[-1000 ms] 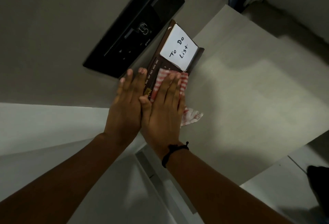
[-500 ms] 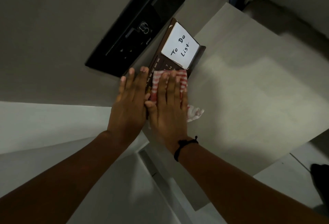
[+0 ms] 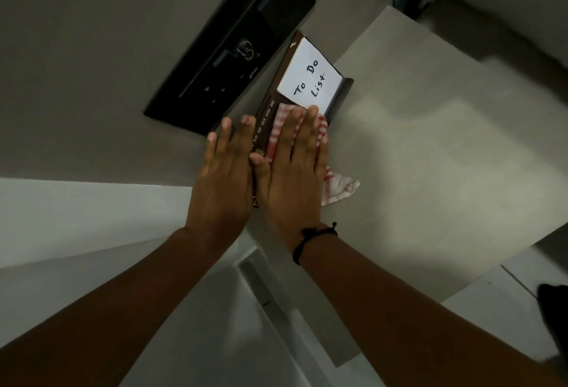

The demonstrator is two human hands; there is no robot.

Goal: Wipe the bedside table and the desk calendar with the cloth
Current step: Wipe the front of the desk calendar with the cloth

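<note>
A brown desk calendar (image 3: 266,119) with month names along its edge stands at the back left of the pale bedside table (image 3: 430,156). A white "To Do List" note (image 3: 309,78) sits on its upper part. My right hand (image 3: 296,168) lies flat on a red-and-white checked cloth (image 3: 338,187), pressing it against the calendar's face; a corner of the cloth trails onto the table. My left hand (image 3: 222,174) rests flat, fingers together, against the calendar's left edge. Most of the cloth is hidden under my right palm.
A black panel (image 3: 227,48) with small controls is set in the grey wall just left of the calendar. A white surface (image 3: 76,217) lies at lower left. The table's front edge (image 3: 461,288) drops off toward the floor at right.
My right hand has slid the cloth up the calendar's face toward the note, its fingertips now at the note's lower edge. My left hand stays beside it.
</note>
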